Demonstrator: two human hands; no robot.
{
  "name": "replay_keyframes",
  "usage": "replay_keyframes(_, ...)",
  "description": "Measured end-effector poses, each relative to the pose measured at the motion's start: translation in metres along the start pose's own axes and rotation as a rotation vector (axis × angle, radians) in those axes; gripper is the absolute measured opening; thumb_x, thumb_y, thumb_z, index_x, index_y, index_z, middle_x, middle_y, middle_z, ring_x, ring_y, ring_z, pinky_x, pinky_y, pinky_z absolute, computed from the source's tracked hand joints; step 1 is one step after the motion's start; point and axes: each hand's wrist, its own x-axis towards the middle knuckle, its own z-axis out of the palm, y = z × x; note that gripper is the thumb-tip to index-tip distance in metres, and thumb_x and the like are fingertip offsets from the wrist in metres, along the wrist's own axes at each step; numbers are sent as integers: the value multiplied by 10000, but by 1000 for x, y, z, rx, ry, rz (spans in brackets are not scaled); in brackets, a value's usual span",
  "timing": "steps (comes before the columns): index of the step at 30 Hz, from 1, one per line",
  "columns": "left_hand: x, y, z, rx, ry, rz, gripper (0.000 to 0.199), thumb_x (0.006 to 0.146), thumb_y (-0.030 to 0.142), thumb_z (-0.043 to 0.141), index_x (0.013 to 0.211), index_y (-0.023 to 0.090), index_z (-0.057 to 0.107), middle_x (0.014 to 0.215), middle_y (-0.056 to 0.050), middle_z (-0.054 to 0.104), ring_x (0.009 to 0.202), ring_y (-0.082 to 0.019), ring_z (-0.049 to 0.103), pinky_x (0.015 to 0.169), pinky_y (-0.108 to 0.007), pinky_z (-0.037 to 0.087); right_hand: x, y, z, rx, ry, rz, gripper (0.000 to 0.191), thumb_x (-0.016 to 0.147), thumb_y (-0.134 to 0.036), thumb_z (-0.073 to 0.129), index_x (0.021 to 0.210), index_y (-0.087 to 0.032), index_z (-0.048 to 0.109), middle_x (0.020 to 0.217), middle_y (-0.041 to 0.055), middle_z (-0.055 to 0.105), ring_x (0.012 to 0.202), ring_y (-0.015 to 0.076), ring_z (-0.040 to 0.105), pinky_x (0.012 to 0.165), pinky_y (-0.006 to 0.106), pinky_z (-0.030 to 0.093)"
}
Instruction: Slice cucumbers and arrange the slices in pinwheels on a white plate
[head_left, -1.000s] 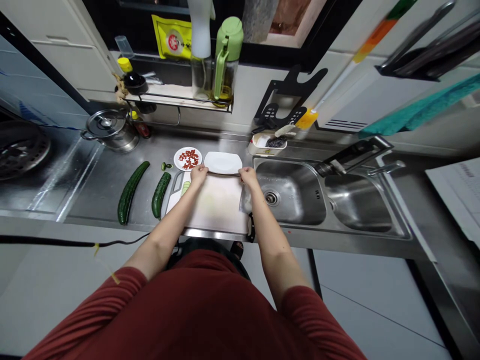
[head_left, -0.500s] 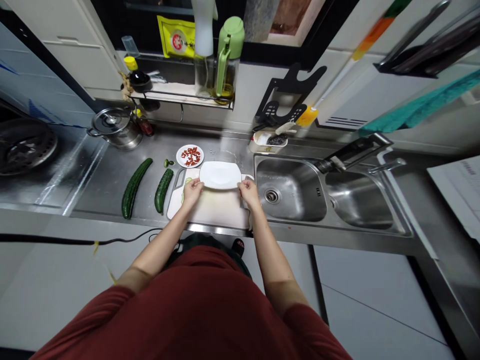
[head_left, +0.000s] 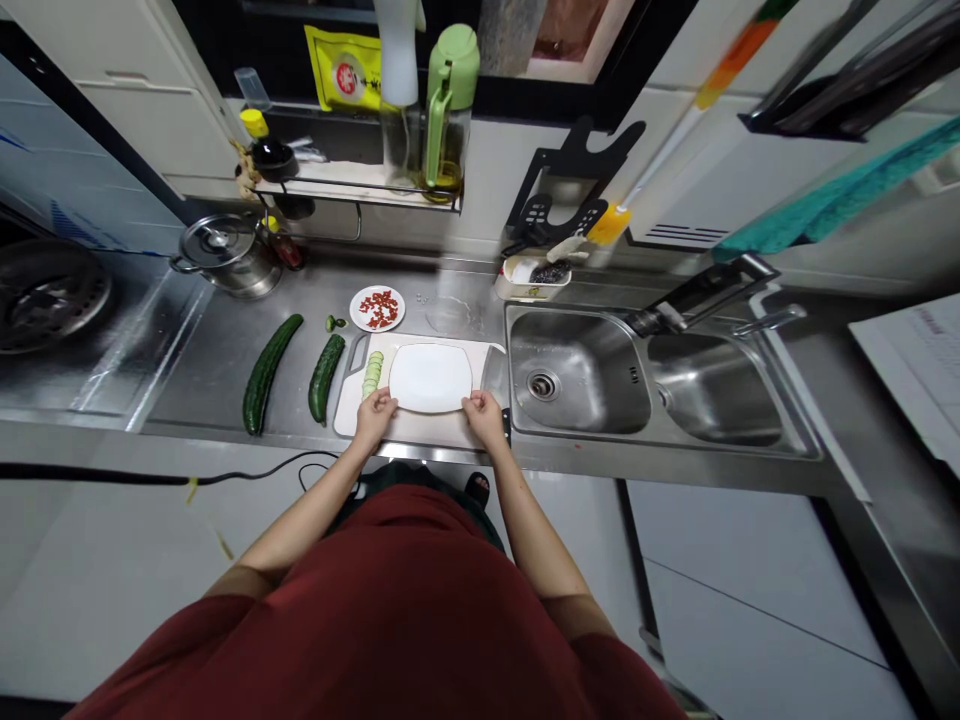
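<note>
My left hand [head_left: 375, 410] and right hand [head_left: 484, 416] pinch the near corners of a white rectangular plate [head_left: 430, 377], over or on a cutting board [head_left: 427, 431] beside cucumber slices [head_left: 373, 374]. Probably light, rigid, slick and breakable, it seems best held by opposite rims.

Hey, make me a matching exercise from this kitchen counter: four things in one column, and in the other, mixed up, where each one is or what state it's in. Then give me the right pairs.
Things
1. Rectangular white plate
2. Cucumber slices
3. Round plate
4. Pot

Places and states
A. Bearing small red pieces
B. Metal, with its lid on
C. Held at its near edge by the left hand and the right hand
D. In a row on the cutting board

Right pairs: 1-C, 2-D, 3-A, 4-B
</note>
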Motion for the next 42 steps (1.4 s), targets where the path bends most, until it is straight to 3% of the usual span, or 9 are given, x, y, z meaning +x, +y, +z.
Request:
replay_keyframes(10,6,-24,-6,41,8,28,463,633,311,683,1042,112,601,660,49,518,523,-62,503,549,-204,427,-2,13,8,-104,-13,-1,233,659,-410,533,778,-210,529,648,-25,572,640,167,545,667,277,421)
replay_keyframes(24,18,-48,-13,187,44,71,461,640,267,668,1074,117,634,712,17,557,552,-83,518,586,-235,479,0,23,15,-208,-29,3,191,659,-344,506,789,-208,537,601,-35,551,623,173,537,650,273,394)
replay_keyframes(34,9,-34,-16,352,33,76,494,684,319,653,1138,126,626,731,3,611,590,-115,567,646,-256,471,0,21,13,-264,-55,10,194,689,-334,496,815,-202,562,606,-33,546,630,173,532,645,267,382)
replay_keyframes(39,-3,-17,-19,618,143,170,366,749,328,610,1093,203,599,755,24,600,611,-120,537,674,-263,429,-1,18,11,-308,-65,8,196,697,-334,497,820,-202,572,606,-32,545,624,167,522,639,258,370)
replay_keyframes(42,-7,-11,-20,740,243,209,334,769,317,598,1091,234,561,861,5,610,721,-151,560,718,-281,410,-1,18,11,-306,-64,-5,200,695,-342,494,819,-204,569,605,-34,542,620,166,519,637,258,369)
